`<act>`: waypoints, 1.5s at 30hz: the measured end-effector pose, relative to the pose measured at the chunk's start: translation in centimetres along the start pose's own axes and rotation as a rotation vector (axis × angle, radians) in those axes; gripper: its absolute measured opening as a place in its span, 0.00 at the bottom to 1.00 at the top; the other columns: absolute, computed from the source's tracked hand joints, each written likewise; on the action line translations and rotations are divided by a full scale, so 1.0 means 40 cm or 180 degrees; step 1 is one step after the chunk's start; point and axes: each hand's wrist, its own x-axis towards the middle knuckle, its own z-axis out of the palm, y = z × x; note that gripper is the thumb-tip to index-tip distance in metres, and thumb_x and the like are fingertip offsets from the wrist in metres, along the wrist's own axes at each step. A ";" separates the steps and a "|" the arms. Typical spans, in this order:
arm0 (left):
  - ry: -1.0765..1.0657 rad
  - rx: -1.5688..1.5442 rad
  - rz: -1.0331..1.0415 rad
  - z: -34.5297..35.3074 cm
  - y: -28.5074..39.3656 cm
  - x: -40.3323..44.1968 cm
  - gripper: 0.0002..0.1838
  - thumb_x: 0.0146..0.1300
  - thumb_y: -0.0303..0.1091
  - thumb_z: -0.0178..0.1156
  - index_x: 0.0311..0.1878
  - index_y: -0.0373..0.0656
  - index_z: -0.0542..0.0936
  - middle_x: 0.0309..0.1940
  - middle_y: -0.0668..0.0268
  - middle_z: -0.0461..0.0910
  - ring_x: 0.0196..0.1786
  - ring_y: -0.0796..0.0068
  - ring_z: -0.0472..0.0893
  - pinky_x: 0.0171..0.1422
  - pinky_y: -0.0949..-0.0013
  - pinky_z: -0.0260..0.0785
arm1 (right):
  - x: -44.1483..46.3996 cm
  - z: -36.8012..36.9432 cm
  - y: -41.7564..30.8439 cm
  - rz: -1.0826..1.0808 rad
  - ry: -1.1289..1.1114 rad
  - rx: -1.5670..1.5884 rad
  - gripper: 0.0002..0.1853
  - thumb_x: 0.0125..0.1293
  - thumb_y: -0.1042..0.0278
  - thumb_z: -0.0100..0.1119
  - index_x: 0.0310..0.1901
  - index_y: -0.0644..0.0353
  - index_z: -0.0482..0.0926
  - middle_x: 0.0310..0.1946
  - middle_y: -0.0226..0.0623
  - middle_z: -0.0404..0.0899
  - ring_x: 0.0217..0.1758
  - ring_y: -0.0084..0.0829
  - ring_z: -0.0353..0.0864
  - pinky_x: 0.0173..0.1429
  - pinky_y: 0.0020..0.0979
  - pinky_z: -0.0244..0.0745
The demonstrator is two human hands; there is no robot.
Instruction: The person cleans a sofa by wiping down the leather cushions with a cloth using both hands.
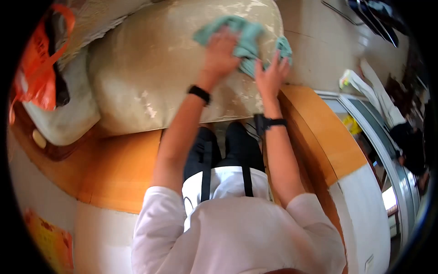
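so your left hand (222, 52) is pressing the green cloth (250, 39) flat on the worn cushion (159, 59), top center of the frame, and your right hand (273, 75) has fingers spread at its edge

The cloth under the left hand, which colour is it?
The cloth is light bluish green; it shows best in head view.

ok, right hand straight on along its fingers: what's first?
Right hand would meet the green cloth, at its bunched end by the cushion edge. Depth is unclear; the fingers may already touch it.
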 end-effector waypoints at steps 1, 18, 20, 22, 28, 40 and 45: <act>-0.0099 0.0125 -0.0025 -0.039 -0.057 0.010 0.39 0.55 0.51 0.66 0.71 0.49 0.71 0.70 0.50 0.70 0.75 0.52 0.66 0.78 0.47 0.54 | 0.016 0.012 -0.041 0.0158 -0.0241 -0.0325 0.42 0.63 0.41 0.61 0.74 0.56 0.64 0.73 0.70 0.54 0.76 0.71 0.51 0.71 0.71 0.53; 0.0973 0.1364 -0.2504 -0.518 -0.598 -0.466 0.34 0.71 0.55 0.53 0.63 0.29 0.73 0.64 0.39 0.71 0.67 0.37 0.69 0.72 0.48 0.60 | -0.038 0.308 -0.775 -0.2650 -0.0977 0.0807 0.36 0.59 0.39 0.61 0.65 0.53 0.75 0.67 0.37 0.73 0.76 0.52 0.60 0.72 0.63 0.56; 0.0875 0.1023 -0.2996 -0.517 -0.591 -0.581 0.34 0.71 0.54 0.53 0.64 0.28 0.71 0.63 0.37 0.70 0.67 0.37 0.68 0.72 0.47 0.59 | -0.116 0.297 -0.795 -0.2695 -0.1062 0.1076 0.30 0.58 0.44 0.63 0.60 0.51 0.79 0.67 0.34 0.73 0.77 0.47 0.59 0.73 0.62 0.54; 0.0699 0.0333 -0.3195 -0.500 -0.556 -0.684 0.37 0.72 0.54 0.52 0.67 0.26 0.66 0.63 0.33 0.67 0.69 0.36 0.64 0.71 0.47 0.57 | -0.196 0.275 -0.771 -0.2655 -0.1060 0.1200 0.27 0.58 0.46 0.63 0.57 0.51 0.81 0.67 0.33 0.73 0.78 0.46 0.58 0.75 0.61 0.53; -0.1027 0.1011 -0.3208 -0.360 -0.350 -0.800 0.35 0.67 0.44 0.55 0.65 0.20 0.64 0.59 0.27 0.68 0.62 0.30 0.68 0.68 0.39 0.57 | -0.337 0.194 -0.535 -0.2969 -0.1207 0.0897 0.19 0.61 0.51 0.61 0.50 0.50 0.84 0.69 0.30 0.71 0.79 0.40 0.56 0.79 0.58 0.47; -0.2111 0.1170 -0.1995 -0.019 0.137 -0.541 0.33 0.64 0.57 0.56 0.45 0.28 0.83 0.44 0.34 0.82 0.52 0.38 0.83 0.57 0.48 0.77 | -0.140 -0.131 0.038 -0.1574 -0.1487 0.1097 0.22 0.64 0.66 0.63 0.60 0.48 0.80 0.70 0.33 0.70 0.78 0.48 0.59 0.76 0.47 0.62; -0.2755 0.0282 -0.1166 -0.034 0.300 -0.325 0.32 0.64 0.55 0.58 0.55 0.30 0.79 0.43 0.46 0.85 0.46 0.47 0.85 0.52 0.48 0.77 | -0.128 -0.144 0.331 0.0403 -0.1096 0.1198 0.26 0.66 0.64 0.62 0.66 0.54 0.75 0.68 0.49 0.71 0.71 0.52 0.68 0.72 0.45 0.66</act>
